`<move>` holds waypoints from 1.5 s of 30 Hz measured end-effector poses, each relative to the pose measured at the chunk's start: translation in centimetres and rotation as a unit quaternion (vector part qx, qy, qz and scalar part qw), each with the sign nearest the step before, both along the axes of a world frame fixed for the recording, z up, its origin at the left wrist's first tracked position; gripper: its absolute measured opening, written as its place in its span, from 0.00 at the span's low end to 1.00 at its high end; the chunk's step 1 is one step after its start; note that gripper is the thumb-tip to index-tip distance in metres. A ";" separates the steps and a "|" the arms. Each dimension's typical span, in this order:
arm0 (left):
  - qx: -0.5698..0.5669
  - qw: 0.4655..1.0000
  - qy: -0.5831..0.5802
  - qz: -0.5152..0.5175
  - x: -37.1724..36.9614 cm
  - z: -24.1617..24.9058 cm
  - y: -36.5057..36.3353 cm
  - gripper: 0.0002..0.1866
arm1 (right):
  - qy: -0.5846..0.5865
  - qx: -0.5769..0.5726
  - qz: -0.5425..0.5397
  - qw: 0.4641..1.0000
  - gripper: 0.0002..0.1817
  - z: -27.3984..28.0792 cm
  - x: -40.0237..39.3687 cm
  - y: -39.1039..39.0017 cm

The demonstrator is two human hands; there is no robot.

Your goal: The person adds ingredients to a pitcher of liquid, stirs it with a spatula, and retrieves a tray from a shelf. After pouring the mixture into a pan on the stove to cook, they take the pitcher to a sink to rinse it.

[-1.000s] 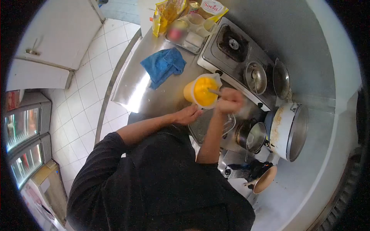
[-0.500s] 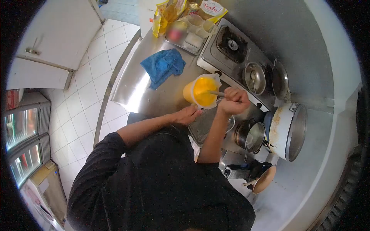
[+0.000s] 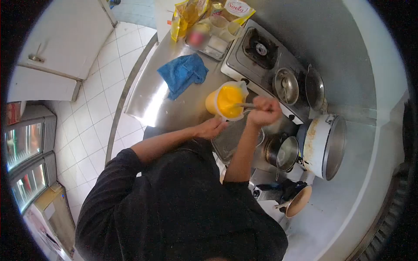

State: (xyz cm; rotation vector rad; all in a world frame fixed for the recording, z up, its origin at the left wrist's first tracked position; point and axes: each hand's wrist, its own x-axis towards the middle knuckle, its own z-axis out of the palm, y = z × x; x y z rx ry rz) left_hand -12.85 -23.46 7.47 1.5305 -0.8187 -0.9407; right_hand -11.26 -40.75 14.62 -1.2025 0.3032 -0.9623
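Observation:
A translucent plastic pitcher (image 3: 210, 104) with bright yellow liquid (image 3: 228, 99) in it is tilted over the steel counter. My left hand (image 3: 210, 128) is closed at its handle side, low on the near edge. In my right hand (image 3: 265, 111), the fingers are wrapped round the grey handle of a long utensil (image 3: 247, 105). Its working end dips into the yellow liquid and is hidden there. A wire-mesh strainer or rack (image 3: 233, 137) lies just below the pitcher, between my forearms. Beyond the pitcher, a crumpled blue cloth (image 3: 183, 75) rests on the counter.
A gas stove (image 3: 237, 56) runs along the wall, with a small steel pan (image 3: 286, 86) on it. To the right stand a dark saucepan (image 3: 283, 152) and a large white pot (image 3: 317, 143). A metal tray (image 3: 213, 51) with containers and yellow packets (image 3: 187, 19) sits at the back.
My right hand and the utensil have shifted slightly, stirring the yellow liquid, whose surface looks different. The left hand still holds the pitcher.

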 end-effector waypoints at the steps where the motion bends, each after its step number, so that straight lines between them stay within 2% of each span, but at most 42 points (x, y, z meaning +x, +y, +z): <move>1: 0.008 1.000 0.023 -0.011 0.6 0.4 0.1 0.22 | -0.026 0.031 -0.015 0.999 0.18 -0.6 0.1 0.0; 2: 0.000 1.000 0.013 -0.003 0.4 0.1 0.1 0.22 | -0.051 0.064 -0.029 0.996 0.18 -1.4 0.2 0.4; 3: -0.008 1.000 0.001 0.003 0.3 -0.4 0.0 0.22 | -0.008 -0.050 -0.045 0.998 0.18 -2.2 0.4 0.8; 5: -0.007 1.000 -0.013 -0.008 0.8 -1.1 0.0 0.22 | 0.078 -0.276 -0.078 0.955 0.19 -2.3 0.9 2.1; 6: 0.001 0.999 -0.016 -0.027 1.7 -1.7 -0.1 0.22 | 0.022 -0.169 -0.025 0.985 0.19 -1.8 1.1 1.4; 7: 0.007 0.999 -0.002 -0.051 0.5 -1.6 -0.2 0.22 | -0.016 -0.061 0.025 0.998 0.18 1.1 -0.1 0.5; 8: -0.012 0.999 -0.004 -0.032 -0.3 -1.4 -0.4 0.22 | -0.061 0.046 0.078 0.994 0.18 2.8 -0.6 -0.1; 9: -0.032 0.999 -0.020 -0.006 0.2 -1.2 -0.5 0.22 | 0.000 -0.056 0.033 0.998 0.18 -0.5 0.2 -0.7; 10: -0.047 0.998 -0.030 0.016 0.2 -0.9 -0.2 0.22 | 0.066 -0.152 -0.016 0.986 0.18 -6.5 0.3 -0.8; 13: -0.030 0.998 -0.042 0.039 -0.5 -3.5 -0.7 0.22 | 0.068 -0.076 0.006 0.995 0.21 -4.6 0.4 0.0; 14: -0.040 0.998 -0.038 0.035 -0.8 -3.8 -0.8 0.23 | 0.026 -0.022 0.030 0.999 0.22 0.0 -0.7 -0.2; 15: -0.052 0.997 -0.036 0.035 -0.6 -4.0 -1.1 0.23 | -0.018 0.030 0.058 0.998 0.22 2.3 -1.0 -0.4; 18: -0.041 0.998 -0.037 0.032 -0.7 -4.9 -1.1 0.24 | 0.092 -0.090 -0.145 0.981 0.22 -5.2 0.3 1.6; 21: 0.024 0.998 -0.049 -0.003 0.9 -4.8 -1.3 0.24 | 0.089 -0.080 -0.033 0.992 0.22 -4.6 0.2 1.1; 22: 0.052 0.998 -0.040 -0.024 -0.1 -4.9 -1.3 0.23 | 0.036 0.009 0.026 0.999 0.22 0.0 -0.4 1.2; 25: -0.041 0.995 -0.069 0.053 -1.0 -5.2 -1.4 0.23 | -0.046 0.066 0.036 0.996 0.22 0.6 -1.0 -0.1; 26: -0.058 0.994 -0.066 0.063 -1.2 -4.2 -0.9 0.23 | 0.102 -0.058 -0.137 0.984 0.21 -2.2 0.5 2.3; 28: -0.063 0.996 -0.036 0.041 -0.1 -2.2 -0.6 0.23 | 0.055 -0.050 -0.029 0.997 0.22 -2.7 0.4 1.7; 29: -0.037 0.998 -0.043 0.011 0.7 -3.8 -0.8 0.23 | 0.034 -0.042 0.025 0.998 0.22 -1.2 0.7 2.8; 30: -0.011 0.999 -0.036 -0.025 0.4 -5.8 -1.3 0.23 | 0.045 -0.052 -0.015 0.998 0.23 1.0 0.5 2.2; 33: -0.016 0.999 -0.050 0.012 -0.7 -5.7 -1.5 0.24 | -0.079 0.052 0.008 0.995 0.22 3.4 -0.6 1.1; 34: -0.018 0.999 -0.037 0.013 -0.8 -4.7 -1.0 0.24 | -0.059 -0.024 -0.084 0.994 0.20 0.0 0.4 2.6; 37: -0.069 0.994 -0.059 0.058 -0.7 -2.8 -1.0 0.25 | 0.122 -0.128 -0.076 0.981 0.21 -5.9 0.2 1.6; 38: -0.090 0.990 -0.073 0.085 -0.6 -2.5 -0.8 0.26 | 0.044 -0.060 -0.008 0.997 0.20 -3.9 0.3 1.2; 40: -0.036 0.999 -0.023 0.029 -0.7 -2.1 -0.4 0.26 | -0.097 0.082 0.123 0.984 0.20 2.3 -0.8 -0.2; 41: -0.011 1.000 -0.008 0.001 0.1 -1.9 -0.3 0.26 | -0.032 0.019 0.052 0.998 0.20 -0.2 -0.4 -0.2; 43: -0.033 0.998 -0.039 0.027 -0.6 -4.7 -1.0 0.26 | 0.098 -0.109 -0.102 0.984 0.19 -7.4 -0.1 0.6; 44: -0.046 0.997 -0.056 0.041 -0.4 -4.8 -1.4 0.26 | 0.062 -0.111 0.012 0.992 0.18 -6.0 -0.1 2.2; 45: -0.020 0.998 -0.043 0.027 0.0 -5.1 -1.4 0.24 | 0.032 -0.070 0.025 0.997 0.18 -3.9 0.3 1.9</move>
